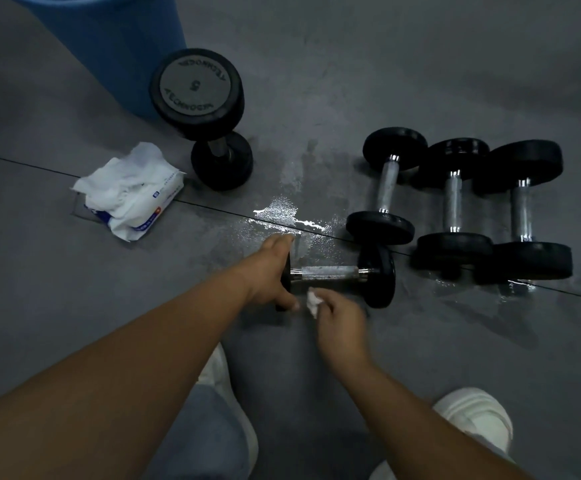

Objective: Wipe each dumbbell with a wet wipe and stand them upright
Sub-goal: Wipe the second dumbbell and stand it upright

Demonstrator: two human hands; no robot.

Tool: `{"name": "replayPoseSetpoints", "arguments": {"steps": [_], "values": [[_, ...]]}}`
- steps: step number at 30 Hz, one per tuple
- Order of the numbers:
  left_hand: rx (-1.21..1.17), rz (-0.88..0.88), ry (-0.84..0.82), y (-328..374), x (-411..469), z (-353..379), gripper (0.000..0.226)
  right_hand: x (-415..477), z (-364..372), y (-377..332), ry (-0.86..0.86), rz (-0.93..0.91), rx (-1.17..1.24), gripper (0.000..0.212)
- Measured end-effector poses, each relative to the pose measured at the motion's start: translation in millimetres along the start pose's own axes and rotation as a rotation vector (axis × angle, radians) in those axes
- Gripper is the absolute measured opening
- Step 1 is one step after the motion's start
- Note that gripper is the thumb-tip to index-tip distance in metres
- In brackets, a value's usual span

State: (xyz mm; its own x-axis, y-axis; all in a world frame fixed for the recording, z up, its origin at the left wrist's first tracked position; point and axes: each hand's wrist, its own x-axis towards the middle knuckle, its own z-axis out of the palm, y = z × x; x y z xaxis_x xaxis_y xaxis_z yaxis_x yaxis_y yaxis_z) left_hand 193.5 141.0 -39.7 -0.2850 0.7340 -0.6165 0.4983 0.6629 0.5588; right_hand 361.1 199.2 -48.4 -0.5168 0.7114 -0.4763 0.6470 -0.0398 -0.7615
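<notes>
Down on the floor (420,64) we go; the near dumbbell (334,273) lies on its side, bar running left to right, just ahead of the person's knees. The left hand (270,271) is clamped on its left head, fingers curled over the top and thumb wrapped round the near edge. The right hand (339,317) sits just below the bar, fingers bunched together and pinching a crumpled wipe (313,301); the wipe is just beside the left end of the bar, and whether it touches the metal I cannot tell.

To the right, three more lie flat in a row, bars pointing away: the inner dumbbell (387,188), the middle dumbbell (453,202) and the outer dumbbell (522,209). The middle and outer heads crowd together; the inner one's near head is right up against the near dumbbell's right head, contact unclear.

Up at the back left, the big dumbbell (195,86) stands on end, marked 5 on its top face, right beside a blue bin (109,36). Left of it lies the wipe pack (133,195), open, a sheet pulled up out of the top. A wet patch (278,209) shines on the floor between the big dumbbell and the near one; more wet glints below the outer dumbbell. White shoes (476,417) and jeans (209,427) show at the bottom.
</notes>
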Motion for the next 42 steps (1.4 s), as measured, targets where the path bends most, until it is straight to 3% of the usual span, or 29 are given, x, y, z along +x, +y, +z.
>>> {"name": "replayPoseSetpoints", "arguments": {"steps": [2,4,7,13,16,18,20,22,24,27,30,33,36,39,42], "values": [[-0.01,0.009,-0.005,-2.4,-1.1,3.8,0.137,21.7,19.8,-10.1,-0.017,0.593,0.675,0.034],[-0.011,0.024,-0.007,-3.6,-3.1,7.1,0.138,37.1,26.1,-23.9,-0.032,0.872,1.05,0.033],[-0.004,0.025,-0.014,-6.1,-1.7,5.8,0.139,21.1,17.0,-41.9,-0.043,0.914,1.17,0.034],[0.023,0.032,-0.001,-1.3,-3.7,5.0,0.136,25.1,-2.2,-62.0,-0.035,0.984,1.07,0.04],[0.018,0.033,0.01,0.7,-5.2,3.0,0.134,25.5,-15.4,-85.3,-0.087,0.818,1.08,0.039],[0.025,0.031,0.0,-0.2,-4.8,2.3,0.134,25.5,-29.3,-92.9,0.008,0.491,0.81,0.036],[0.041,0.028,-0.005,0.9,-4.5,2.5,0.134,30.9,-42.1,-86.1,0.127,0.109,0.094,0.03],[0.05,0.021,0.003,-0.3,-5.0,4.4,0.136,32.5,-45.0,-63.2,-0.053,-0.256,-0.742,0.031],[0.064,0.025,0.005,-1.8,-6.1,7.6,0.137,24.7,-40.4,-45.2,-0.234,-0.433,-1.235,0.039],[0.076,0.037,0.01,-3.0,-5.0,7.2,0.135,21.3,-45.6,-60.0,-0.309,-0.424,-1.259,0.032],[0.084,0.036,0.0,-1.4,-0.9,2.0,0.134,39.8,-53.5,-66.2,-0.219,-0.487,-1.414,0.031],[0.076,0.04,0.006,-4.3,-3.8,6.1,0.136,33.7,-39.9,-58.3,-0.137,-0.348,-1.598,0.038],[0.068,0.044,0.023,-4.9,-4.0,8.6,0.135,26.0,-30.4,-69.4,-0.337,-0.39,-1.466,0.032],[0.08,0.044,0.017,-4.0,0.6,4.4,0.134,46.8,-34.0,-74.1,-0.246,-0.474,-1.519,0.03],[0.08,0.042,0.018,-5.0,-0.7,5.6,0.134,39.0,-26.9,-57.0,-0.229,-0.365,-1.678,0.034]]}}
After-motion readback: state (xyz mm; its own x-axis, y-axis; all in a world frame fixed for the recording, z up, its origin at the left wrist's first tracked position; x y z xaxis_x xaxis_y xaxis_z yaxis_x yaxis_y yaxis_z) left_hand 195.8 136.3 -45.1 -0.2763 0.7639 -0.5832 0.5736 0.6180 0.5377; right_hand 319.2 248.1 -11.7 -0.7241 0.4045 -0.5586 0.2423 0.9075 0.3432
